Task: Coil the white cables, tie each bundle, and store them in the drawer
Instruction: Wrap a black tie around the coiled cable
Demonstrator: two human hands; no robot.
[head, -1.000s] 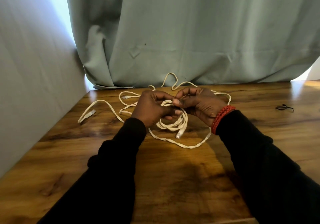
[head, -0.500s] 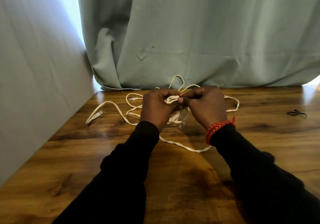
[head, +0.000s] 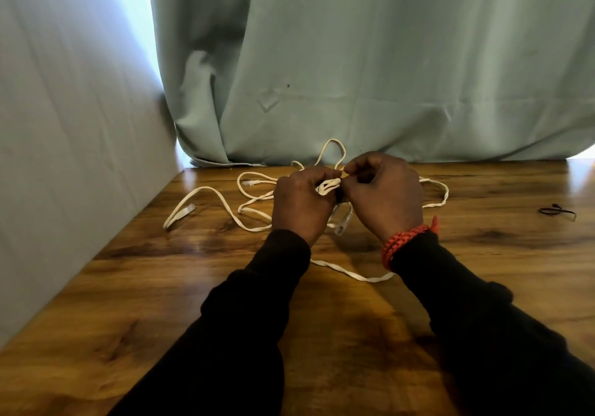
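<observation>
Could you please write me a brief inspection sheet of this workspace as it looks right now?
Surface: wooden table, glossy, dark grain patches.
Job's things: white cables mostly loose on the table; a few loops gathered between the hands; no drawer seen.
Clutter: small black tie lying at far right.
Grippers: left hand grips the loops; right hand pinches them, red bracelet on its wrist.
Cables: connector end lies at left.
Surroundings: green curtain behind, pale panel at left.

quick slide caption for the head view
Both hands, left hand and right hand, gather white cable loops above a wooden table.
</observation>
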